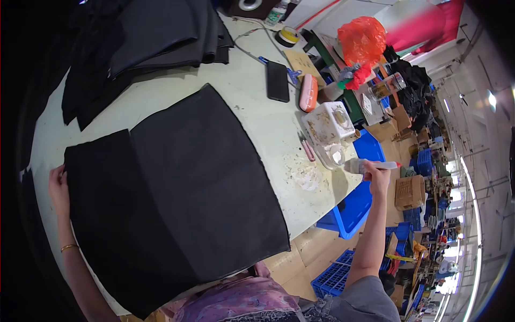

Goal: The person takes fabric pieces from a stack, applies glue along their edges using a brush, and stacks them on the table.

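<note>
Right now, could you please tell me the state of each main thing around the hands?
Black fabric, spread flat
Left hand, at the fabric's edge
Right hand, gripping the red-tipped tool
Phone, lying flat, screen dark
White container, stained
Fabric pile, stacked in layers
Table, smeared beside the container

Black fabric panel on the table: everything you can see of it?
The black fabric panel is a large, matte, woven-looking piece spread mostly flat on the pale table. A line, seam or fold unclear, runs from a notch in its far edge toward the wearer, dividing a darker left section from a slightly greyer right one. The right edge looks a little rough. Its near edge reaches the table's edge, by the wearer's clothing. The left hand is at its far left corner, fingertips partly hidden.
</note>
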A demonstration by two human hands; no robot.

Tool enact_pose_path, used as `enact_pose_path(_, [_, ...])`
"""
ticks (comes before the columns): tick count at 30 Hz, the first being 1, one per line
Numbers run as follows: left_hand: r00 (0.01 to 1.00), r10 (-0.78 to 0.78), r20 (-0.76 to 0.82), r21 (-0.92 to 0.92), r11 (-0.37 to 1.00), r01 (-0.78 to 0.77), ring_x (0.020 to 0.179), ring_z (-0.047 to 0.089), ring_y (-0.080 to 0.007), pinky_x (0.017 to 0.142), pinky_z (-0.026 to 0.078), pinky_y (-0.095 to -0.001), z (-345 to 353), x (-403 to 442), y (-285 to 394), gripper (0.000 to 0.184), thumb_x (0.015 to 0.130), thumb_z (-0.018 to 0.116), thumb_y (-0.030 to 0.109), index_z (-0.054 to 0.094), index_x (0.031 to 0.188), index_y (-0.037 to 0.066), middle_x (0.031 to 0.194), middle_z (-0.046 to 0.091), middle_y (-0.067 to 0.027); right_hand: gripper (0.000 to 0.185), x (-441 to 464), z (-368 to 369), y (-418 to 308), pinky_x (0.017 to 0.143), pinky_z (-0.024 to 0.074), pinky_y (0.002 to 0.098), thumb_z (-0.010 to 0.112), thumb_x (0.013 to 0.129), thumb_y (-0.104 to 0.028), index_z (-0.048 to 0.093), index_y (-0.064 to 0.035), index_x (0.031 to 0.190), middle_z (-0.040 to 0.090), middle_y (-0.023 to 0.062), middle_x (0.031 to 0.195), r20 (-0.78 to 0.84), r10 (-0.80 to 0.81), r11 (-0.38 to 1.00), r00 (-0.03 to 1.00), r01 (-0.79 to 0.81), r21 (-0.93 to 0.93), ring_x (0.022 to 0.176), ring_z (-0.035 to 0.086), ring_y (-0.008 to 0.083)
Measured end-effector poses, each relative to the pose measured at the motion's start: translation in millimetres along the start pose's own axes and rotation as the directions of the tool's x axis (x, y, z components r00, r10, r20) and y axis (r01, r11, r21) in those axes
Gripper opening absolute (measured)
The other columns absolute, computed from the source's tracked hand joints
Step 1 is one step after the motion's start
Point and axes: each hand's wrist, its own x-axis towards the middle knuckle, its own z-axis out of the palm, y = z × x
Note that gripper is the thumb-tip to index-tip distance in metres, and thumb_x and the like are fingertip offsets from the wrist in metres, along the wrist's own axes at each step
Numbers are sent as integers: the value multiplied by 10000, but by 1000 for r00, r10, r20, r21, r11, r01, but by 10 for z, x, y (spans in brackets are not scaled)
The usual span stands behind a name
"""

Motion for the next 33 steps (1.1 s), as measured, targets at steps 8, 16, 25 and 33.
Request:
enact_pose_path(8, [916, 401, 26, 130, 907, -401, 1152, 558, -300, 992, 427, -377, -261, -387, 757, 343, 888, 524, 55, 569, 1222, -6, 1295, 577, -133, 245, -258, 350, -282, 428, 432, 227, 700, 787, -200, 708, 45, 776, 576, 38, 544, 122, -293, 778, 948, 310, -547, 446, 499, 121])
enact_pose_path(16, [910, 414, -6, 321, 863, -391, 1289, 454, -278, 1104, 288, -453, -247, -346, 637, 381, 938, 475, 199, 529, 1300, 95, 1398, 499, 10, 188, -1476, 3144, -1832, 776, 477, 263, 662, 826, -30, 630, 23, 1003, 641, 107, 961, 745, -499, 844, 443, 446, 299, 840, 596, 183])
enact_pose_path(25, [951, 308, -19, 226, 928, -296, 1283, 455, -279, 1113, 270, -468, -235, -363, 640, 377, 929, 490, 237, 554, 1274, 101, 1352, 532, 5, 222, -3078, 6059, -2357, 610, 476, 260, 747, 747, -154, 714, 21, 880, 686, 89, 738, 829, -559, 733, 2, 468, 493, 617, 605, 156])
enact_pose_path(33, [952, 302, -44, 211, 935, -286, 1283, 455, -275, 1118, 267, -461, -208, -351, 652, 371, 929, 489, 232, 562, 1263, 91, 1345, 536, -2, 183, -2513, 5363, -2351, 606, 472, 238, 751, 748, -75, 704, 39, 882, 667, 58, 730, 952, -306, 598, -2, 778, 194, 624, 585, 117])
